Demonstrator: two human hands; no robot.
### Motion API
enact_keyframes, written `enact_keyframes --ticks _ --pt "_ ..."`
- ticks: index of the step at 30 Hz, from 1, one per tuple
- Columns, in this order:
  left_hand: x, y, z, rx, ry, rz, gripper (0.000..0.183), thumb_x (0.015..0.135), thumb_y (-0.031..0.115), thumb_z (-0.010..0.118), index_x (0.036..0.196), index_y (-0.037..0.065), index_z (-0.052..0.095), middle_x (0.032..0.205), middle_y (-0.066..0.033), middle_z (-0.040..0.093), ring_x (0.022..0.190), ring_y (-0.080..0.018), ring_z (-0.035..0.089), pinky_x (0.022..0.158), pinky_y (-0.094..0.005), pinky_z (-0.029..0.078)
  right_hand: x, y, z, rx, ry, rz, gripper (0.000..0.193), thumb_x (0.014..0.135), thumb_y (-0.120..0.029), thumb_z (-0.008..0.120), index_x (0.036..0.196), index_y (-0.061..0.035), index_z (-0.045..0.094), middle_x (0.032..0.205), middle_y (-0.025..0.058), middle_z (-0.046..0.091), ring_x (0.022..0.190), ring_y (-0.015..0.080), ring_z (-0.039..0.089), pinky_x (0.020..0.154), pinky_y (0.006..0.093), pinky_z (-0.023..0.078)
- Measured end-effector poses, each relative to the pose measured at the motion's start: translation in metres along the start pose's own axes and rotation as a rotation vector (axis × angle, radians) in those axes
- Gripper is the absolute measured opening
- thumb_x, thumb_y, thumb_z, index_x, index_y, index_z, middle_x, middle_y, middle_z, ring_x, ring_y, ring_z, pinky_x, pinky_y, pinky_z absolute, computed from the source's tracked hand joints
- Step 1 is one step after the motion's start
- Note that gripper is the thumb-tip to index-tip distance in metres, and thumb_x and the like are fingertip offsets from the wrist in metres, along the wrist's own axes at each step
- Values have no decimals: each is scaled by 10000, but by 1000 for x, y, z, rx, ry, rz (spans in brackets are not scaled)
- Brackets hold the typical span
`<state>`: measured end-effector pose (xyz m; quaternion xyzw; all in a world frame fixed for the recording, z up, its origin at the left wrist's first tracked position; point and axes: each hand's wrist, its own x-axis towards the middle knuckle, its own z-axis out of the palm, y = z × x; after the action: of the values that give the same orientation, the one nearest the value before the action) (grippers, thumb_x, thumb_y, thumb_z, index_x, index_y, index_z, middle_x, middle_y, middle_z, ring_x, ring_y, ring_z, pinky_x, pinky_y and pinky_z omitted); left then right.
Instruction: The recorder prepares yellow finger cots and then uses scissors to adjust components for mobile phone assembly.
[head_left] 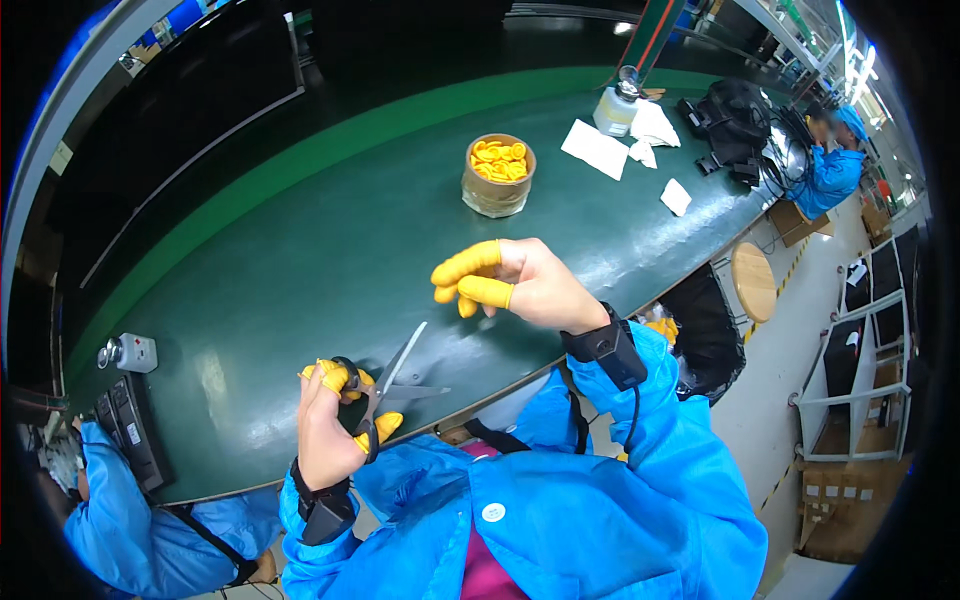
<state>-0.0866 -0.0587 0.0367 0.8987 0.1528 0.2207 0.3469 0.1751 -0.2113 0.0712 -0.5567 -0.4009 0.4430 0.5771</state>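
Note:
My left hand [328,420], with yellow finger cots on its fingers, grips a pair of scissors [402,365] by the dark handles near the table's front edge. The blades stand apart and point to the right. Farther right, my right hand [520,282] hovers over the table with yellow cots on its fingers and thumb. Its fingers are bent loosely, thumb apart from them, and no object shows between them. Beyond it stands a round brown tub [497,192] wrapped in clear plastic below, filled with yellow finger cots [499,160].
A dispenser bottle [615,110], white papers [596,150] and black cabled equipment [735,125] occupy the right end of the green table [300,260]. At left are another bottle [135,353] and a black case [133,430]. Co-workers in blue sit at both sides. A black-lined bin [710,335] stands right.

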Motion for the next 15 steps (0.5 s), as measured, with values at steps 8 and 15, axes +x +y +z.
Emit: enact_keyframes --ticks 8,15 --pt "5 2 4 90 45 52 454 588 140 891 925 32 607 928 -116 583 855 -345 526 806 -419 398 -7 3 13 -8 31 13 259 970 -92 594 1213 -23 651 1115 59 707 856 94 643 643 209 479" --pt "3 3 -4 77 31 -3 442 593 98 884 913 9 593 937 -134 582 854 -333 510 747 -389 422 -24 5 8 278 24 -108 296 947 -60 608 1232 17 630 1187 121 678 951 150 654 712 244 504"
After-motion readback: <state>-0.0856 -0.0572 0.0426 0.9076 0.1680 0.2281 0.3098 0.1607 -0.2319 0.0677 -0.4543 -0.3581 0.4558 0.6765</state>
